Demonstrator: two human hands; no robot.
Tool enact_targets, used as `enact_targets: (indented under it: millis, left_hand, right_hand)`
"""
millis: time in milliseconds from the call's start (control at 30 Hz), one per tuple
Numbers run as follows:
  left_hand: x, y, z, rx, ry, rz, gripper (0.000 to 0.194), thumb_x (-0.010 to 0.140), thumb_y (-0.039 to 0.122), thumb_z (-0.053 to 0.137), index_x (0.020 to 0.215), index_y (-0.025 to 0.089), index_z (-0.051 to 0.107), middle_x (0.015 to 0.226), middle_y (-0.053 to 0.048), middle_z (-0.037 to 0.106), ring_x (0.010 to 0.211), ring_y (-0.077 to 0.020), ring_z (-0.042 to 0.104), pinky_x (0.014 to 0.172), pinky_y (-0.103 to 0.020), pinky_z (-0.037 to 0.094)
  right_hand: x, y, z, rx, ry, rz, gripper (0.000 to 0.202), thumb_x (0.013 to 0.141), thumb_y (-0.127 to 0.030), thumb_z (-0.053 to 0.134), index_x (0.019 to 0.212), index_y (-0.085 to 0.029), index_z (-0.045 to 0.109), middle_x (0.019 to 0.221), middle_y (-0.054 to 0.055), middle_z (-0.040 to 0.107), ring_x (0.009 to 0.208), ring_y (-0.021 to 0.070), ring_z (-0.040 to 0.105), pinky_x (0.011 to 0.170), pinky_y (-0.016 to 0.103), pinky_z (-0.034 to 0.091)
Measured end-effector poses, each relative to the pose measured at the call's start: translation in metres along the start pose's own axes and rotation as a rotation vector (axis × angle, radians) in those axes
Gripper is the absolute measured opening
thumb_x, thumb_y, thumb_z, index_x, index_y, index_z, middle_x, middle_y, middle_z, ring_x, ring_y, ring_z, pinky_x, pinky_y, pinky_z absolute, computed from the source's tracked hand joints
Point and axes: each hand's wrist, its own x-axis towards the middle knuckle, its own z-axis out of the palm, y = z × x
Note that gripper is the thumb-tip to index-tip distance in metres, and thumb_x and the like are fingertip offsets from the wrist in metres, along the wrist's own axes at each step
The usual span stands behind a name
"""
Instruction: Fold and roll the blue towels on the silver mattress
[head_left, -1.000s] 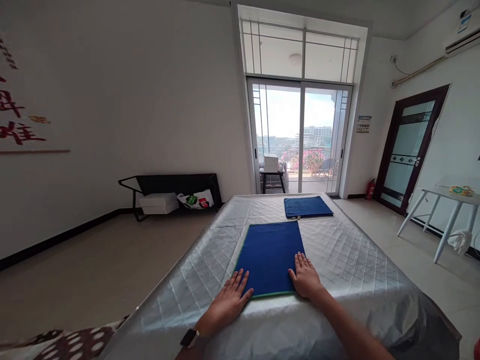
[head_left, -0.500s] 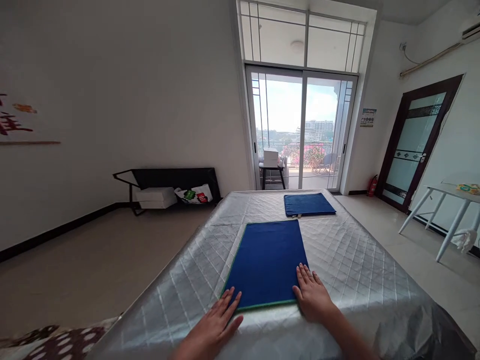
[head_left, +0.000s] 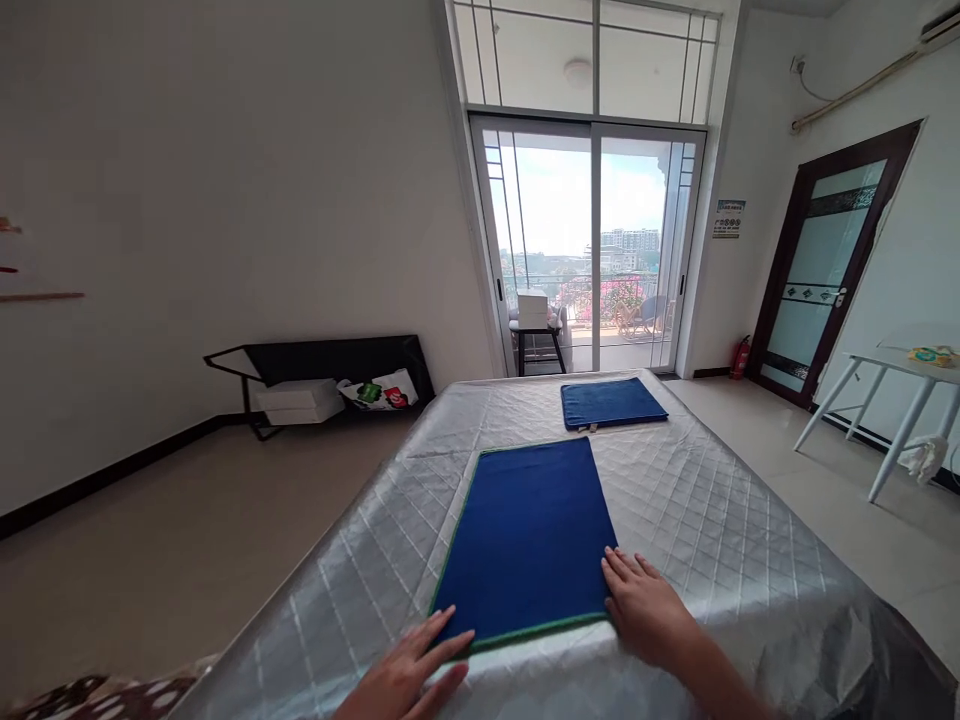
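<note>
A dark blue cloth (head_left: 529, 540) with green edging lies flat and folded into a rectangle on the silver quilted cover (head_left: 375, 560). My left hand (head_left: 412, 665) rests at its near left corner, fingers spread over the edge. At the near right corner my right hand (head_left: 645, 605) lies with its fingers stretched out along the side edge. Neither hand grips anything. Beyond this cloth, toward the far right, lies a second folded blue cloth (head_left: 613, 402) with a small pale tag at its near edge.
Past the bed-like surface stand sliding glass doors (head_left: 592, 250). Against the left wall, a black rack (head_left: 337, 365) holds white boxes (head_left: 300, 400) and a printed bag (head_left: 382, 390). To the right are a white table (head_left: 900, 368), a fire extinguisher (head_left: 740, 358) and a dark-framed door (head_left: 836, 270).
My right hand has slid slightly toward me along the cloth's right edge. The left hand appears lower and further left. The whole view has shifted a little.
</note>
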Motion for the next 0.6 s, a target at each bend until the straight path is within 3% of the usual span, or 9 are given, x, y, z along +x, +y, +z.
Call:
enact_targets:
  millis: [133,267,367,433,533,600]
  left_hand:
    - [0.024,0.052,-0.041,-0.103,0.033,0.048,0.042,0.097,0.056,0.039,0.123,0.04,0.067,0.129,0.0,0.068,0.111,-0.0223,0.068,0.094,-0.034,0.058]
    - [0.073,0.123,-0.067,-0.186,-0.002,0.206,0.037,0.102,0.042,0.038,0.111,0.03,0.071,0.102,-0.002,0.074,0.092,-0.0165,0.07,0.084,-0.027,0.056]
    - [0.118,0.164,-0.063,-0.131,-0.007,0.346,0.029,0.1,0.033,0.044,0.105,0.025,0.071,0.101,-0.004,0.072,0.094,-0.0181,0.067,0.086,-0.03,0.053]
    - [0.143,0.181,-0.054,-0.063,-0.025,0.408,0.025,0.099,0.031,0.047,0.105,0.023,0.07,0.101,-0.005,0.071,0.095,-0.0192,0.065,0.086,-0.031,0.052]
    - [0.163,0.185,-0.038,-0.02,-0.003,0.458,0.028,0.099,0.034,0.048,0.116,0.023,0.066,0.111,-0.007,0.069,0.103,-0.0206,0.063,0.091,-0.034,0.051]
    - [0.163,0.17,-0.028,-0.028,0.047,0.474,0.038,0.1,0.04,0.045,0.131,0.025,0.059,0.129,-0.008,0.064,0.119,-0.0222,0.059,0.101,-0.037,0.048]
  right_hand:
    - [-0.004,0.008,-0.009,0.094,0.066,-0.051,0.042,0.088,-0.014,0.041,0.116,-0.02,0.072,0.133,0.008,0.065,0.124,0.0216,0.057,0.108,0.03,0.039]
    - [-0.002,0.009,-0.013,0.125,0.109,-0.049,0.037,0.086,-0.01,0.043,0.106,-0.019,0.073,0.121,0.009,0.068,0.114,0.0198,0.06,0.097,0.025,0.045]
    - [-0.001,0.008,-0.011,0.092,0.088,-0.038,0.037,0.087,-0.009,0.041,0.11,-0.019,0.069,0.12,0.009,0.067,0.114,0.0207,0.059,0.096,0.028,0.045]
    - [-0.001,0.009,-0.01,0.089,0.082,-0.023,0.037,0.086,-0.009,0.042,0.111,-0.02,0.068,0.122,0.008,0.066,0.117,0.021,0.057,0.097,0.028,0.045]
    - [-0.001,0.014,-0.01,0.129,0.07,-0.008,0.033,0.084,-0.011,0.048,0.108,-0.021,0.067,0.124,0.007,0.065,0.119,0.0215,0.056,0.099,0.029,0.044]
    - [-0.001,0.016,-0.01,0.156,0.064,-0.012,0.032,0.083,-0.012,0.05,0.107,-0.021,0.068,0.123,0.007,0.065,0.118,0.0215,0.057,0.098,0.029,0.044]
